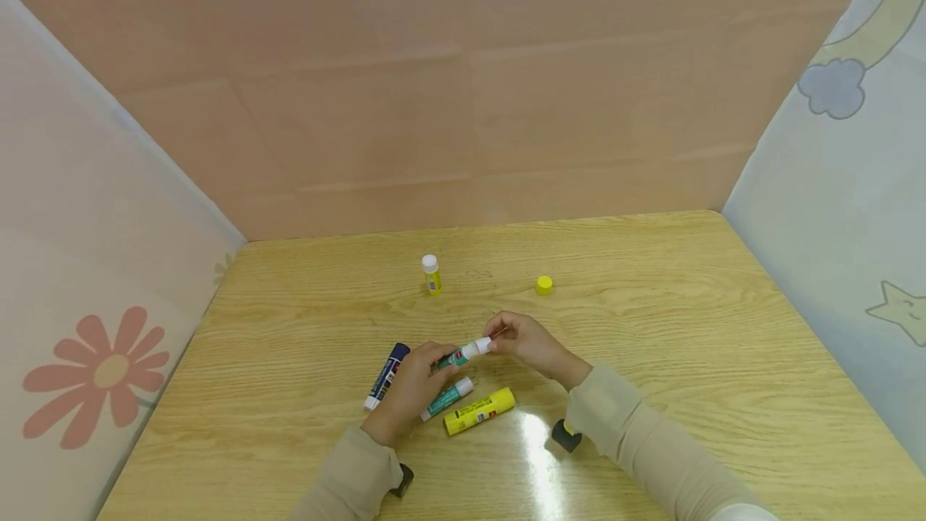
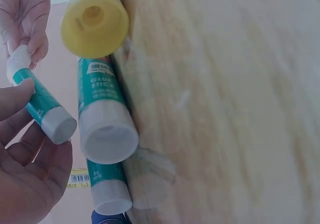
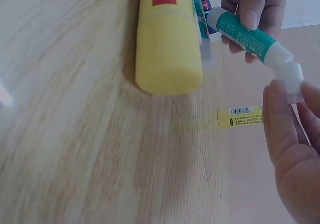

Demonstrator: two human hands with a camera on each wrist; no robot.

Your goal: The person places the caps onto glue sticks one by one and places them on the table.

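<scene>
My left hand (image 1: 414,383) grips a teal and white glue stick (image 3: 245,36) round its barrel, tilted above the table. My right hand (image 1: 531,346) pinches the white cap (image 3: 291,79) at the tube's far end. The cap stands at an angle to the tube, touching or very near its white end; whether it is still seated, I cannot tell. Below the hands lie a second teal glue stick (image 1: 447,399) and a large yellow one (image 1: 479,412). In the left wrist view another teal glue stick (image 2: 107,184) shows beside them, largely hidden in the head view.
A dark blue glue stick (image 1: 387,376) lies left of the left hand. Farther back, a small yellow glue stick (image 1: 433,280) with a white cap stands upright. A yellow cap (image 1: 544,286) sits to its right. Cloth walls enclose the wooden table (image 1: 687,328) behind and at both sides.
</scene>
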